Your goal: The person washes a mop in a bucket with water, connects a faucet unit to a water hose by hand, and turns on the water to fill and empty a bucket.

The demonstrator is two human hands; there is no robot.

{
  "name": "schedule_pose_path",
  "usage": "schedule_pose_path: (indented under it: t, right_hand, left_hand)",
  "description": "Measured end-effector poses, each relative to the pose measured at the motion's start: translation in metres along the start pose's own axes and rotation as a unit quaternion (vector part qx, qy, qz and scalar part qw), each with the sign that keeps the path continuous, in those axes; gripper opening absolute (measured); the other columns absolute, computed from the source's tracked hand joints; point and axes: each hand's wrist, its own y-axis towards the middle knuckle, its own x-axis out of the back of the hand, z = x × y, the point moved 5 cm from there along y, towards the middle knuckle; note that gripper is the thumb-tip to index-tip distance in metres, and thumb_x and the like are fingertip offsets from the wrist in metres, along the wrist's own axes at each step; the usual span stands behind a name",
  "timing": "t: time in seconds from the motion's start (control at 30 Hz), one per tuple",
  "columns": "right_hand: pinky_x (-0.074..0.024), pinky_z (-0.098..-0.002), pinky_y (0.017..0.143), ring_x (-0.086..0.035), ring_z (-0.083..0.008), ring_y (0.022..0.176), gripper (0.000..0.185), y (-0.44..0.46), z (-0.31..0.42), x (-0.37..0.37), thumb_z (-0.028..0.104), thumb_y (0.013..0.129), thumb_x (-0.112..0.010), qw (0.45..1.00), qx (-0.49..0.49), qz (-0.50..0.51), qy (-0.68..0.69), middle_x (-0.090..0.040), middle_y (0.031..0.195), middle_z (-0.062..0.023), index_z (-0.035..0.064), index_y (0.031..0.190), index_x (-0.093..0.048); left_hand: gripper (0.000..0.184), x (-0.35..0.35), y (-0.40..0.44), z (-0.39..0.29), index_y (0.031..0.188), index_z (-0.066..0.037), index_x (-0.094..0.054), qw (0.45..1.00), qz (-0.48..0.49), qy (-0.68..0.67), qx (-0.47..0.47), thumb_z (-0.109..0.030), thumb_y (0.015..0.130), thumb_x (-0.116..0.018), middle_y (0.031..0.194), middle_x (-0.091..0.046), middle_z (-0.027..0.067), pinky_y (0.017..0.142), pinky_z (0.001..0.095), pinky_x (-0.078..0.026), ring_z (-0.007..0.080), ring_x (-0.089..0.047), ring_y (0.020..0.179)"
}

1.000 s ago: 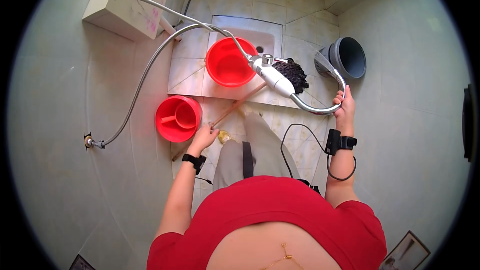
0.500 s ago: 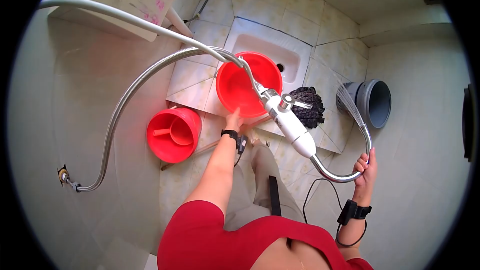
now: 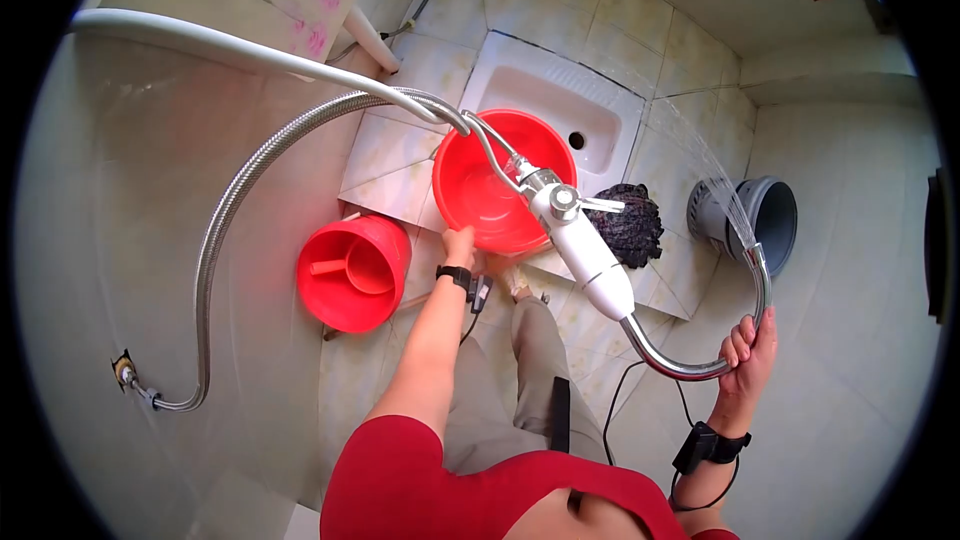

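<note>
My left hand point(image 3: 459, 246) is closed on the near rim of a large red basin point(image 3: 470, 205), which tilts over the edge of the squat toilet. My right hand point(image 3: 748, 348) wraps round the chrome spout point(image 3: 690, 371) of a white electric faucet point(image 3: 582, 252). Water point(image 3: 722, 180) sprays from the spout's end, away from me and to the left. A braided metal hose point(image 3: 225, 200) runs from the wall to the faucet, and part of the faucet overlaps the basin in view. Dark wet cloth point(image 3: 627, 225) lies bundled right of the basin.
At left stands a red bucket point(image 3: 340, 310) with a red dipper point(image 3: 365, 268) inside. A grey bucket point(image 3: 775, 225) lies on its side at right. Behind the basin is a white squat toilet point(image 3: 600, 105). A white hose point(image 3: 230, 45) crosses the upper left.
The whole view has shifted slightly. My right hand and the spout have moved a little right, the spray with them. My left hand remains at the basin's rim.
</note>
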Motion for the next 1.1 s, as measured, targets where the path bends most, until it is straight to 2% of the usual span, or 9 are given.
schedule_pose_path:
  t: [0.07, 0.17, 0.3, 0.37, 0.47, 0.57, 0.8, 1.0, 1.1]
  right_hand:
    - [-0.0272, -0.0156, 0.031, -0.029, -0.0017, 0.038, 0.033, -0.011, 0.012, -0.034, 0.024, 0.093, -0.044, 0.996, 0.027, 0.052, -0.065, -0.034, 0.057, 0.0034, 0.0046, 0.119, -0.043]
    - [-0.0265, -0.0152, 0.031, -0.029, -0.0021, 0.038, 0.039, -0.032, 0.024, -0.081, 0.022, 0.092, -0.045, 0.986, 0.061, 0.076, -0.134, -0.034, 0.057, 0.0042, 0.0047, 0.127, -0.040]
    - [-0.0247, -0.0160, 0.033, -0.029, -0.0019, 0.039, 0.034, -0.039, 0.035, -0.136, 0.018, 0.092, -0.046, 0.965, 0.103, 0.139, -0.199, -0.035, 0.056, 0.0048, 0.0034, 0.122, -0.047]
    - [-0.0245, -0.0165, 0.034, -0.031, -0.0008, 0.040, 0.031, -0.044, 0.040, -0.170, 0.016, 0.091, -0.047, 0.914, 0.152, 0.242, -0.290, -0.039, 0.056, 0.0046, 0.0019, 0.118, -0.051]
    - [-0.0252, -0.0174, 0.035, -0.033, -0.0003, 0.041, 0.031, -0.046, 0.048, -0.220, 0.016, 0.089, -0.050, 0.857, 0.202, 0.298, -0.367, -0.041, 0.057, 0.0046, -0.0004, 0.116, -0.052]
    - [-0.0273, -0.0184, 0.035, -0.035, -0.0013, 0.041, 0.034, -0.059, 0.051, -0.267, 0.018, 0.088, -0.052, 0.803, 0.195, 0.347, -0.443, -0.043, 0.056, 0.0047, -0.0021, 0.116, -0.051]
    - [-0.0292, -0.0221, 0.034, -0.034, -0.0043, 0.037, 0.034, -0.073, 0.053, -0.324, 0.021, 0.088, -0.052, 0.689, 0.267, 0.375, -0.560, -0.040, 0.051, 0.0035, -0.0010, 0.113, -0.054]
    - [-0.0303, -0.0218, 0.033, -0.034, -0.0046, 0.036, 0.033, -0.085, 0.068, -0.341, 0.022, 0.088, -0.051, 0.634, 0.287, 0.380, -0.609, -0.040, 0.051, 0.0025, -0.0025, 0.110, -0.055]
    - [-0.0276, -0.0195, 0.033, -0.032, -0.0023, 0.037, 0.034, -0.088, 0.074, -0.333, 0.022, 0.090, -0.049, 0.622, 0.266, 0.357, -0.644, -0.037, 0.053, 0.0050, 0.0015, 0.116, -0.052]
  left_hand:
    - [0.020, 0.029, -0.046, -0.026, 0.089, 0.005, -0.054, 0.999, -0.022, -0.040, -0.001, 0.002, 0.070, -0.054, 0.080, -0.061, 0.0137, 0.046, 0.0309, -0.049, 0.0236, -0.062, 0.062]
    - [0.017, 0.084, -0.087, -0.033, 0.085, 0.005, -0.053, 0.994, -0.046, -0.089, 0.040, 0.003, 0.069, -0.054, 0.077, -0.060, 0.0132, 0.044, 0.0297, -0.049, 0.0231, -0.062, 0.062]
    - [0.015, 0.129, -0.133, -0.025, 0.084, 0.004, -0.052, 0.994, -0.053, -0.062, 0.068, 0.002, 0.069, -0.054, 0.076, -0.059, 0.0132, 0.039, 0.0270, -0.045, 0.0217, -0.060, 0.057]
    - [0.012, 0.140, -0.157, -0.026, 0.081, 0.003, -0.052, 0.987, -0.096, -0.112, 0.071, 0.002, 0.070, -0.054, 0.075, -0.059, 0.0119, 0.036, 0.0250, -0.039, 0.0192, -0.057, 0.053]
    - [0.012, 0.143, -0.192, -0.027, 0.081, 0.001, -0.052, 0.983, -0.104, -0.126, 0.088, 0.003, 0.069, -0.053, 0.072, -0.059, 0.0096, 0.033, 0.0248, -0.034, 0.0160, -0.056, 0.049]
    - [0.014, 0.155, -0.206, -0.012, 0.083, 0.001, -0.053, 0.982, -0.093, -0.144, 0.081, 0.003, 0.069, -0.054, 0.074, -0.059, 0.0093, 0.036, 0.0244, -0.037, 0.0178, -0.057, 0.054]
    - [0.018, 0.179, -0.256, 0.015, 0.086, -0.001, -0.053, 0.958, -0.122, -0.236, 0.111, 0.002, 0.069, -0.055, 0.082, -0.059, 0.0092, 0.044, 0.0275, -0.043, 0.0206, -0.060, 0.062]
    - [0.018, 0.195, -0.295, 0.010, 0.086, -0.001, -0.055, 0.966, -0.107, -0.213, 0.103, 0.000, 0.069, -0.057, 0.081, -0.060, 0.0089, 0.048, 0.0287, -0.045, 0.0203, -0.060, 0.065]
    - [0.015, 0.211, -0.307, 0.011, 0.084, -0.001, -0.056, 0.977, -0.090, -0.171, 0.085, 0.000, 0.069, -0.057, 0.078, -0.060, 0.0086, 0.048, 0.0290, -0.046, 0.0190, -0.060, 0.065]
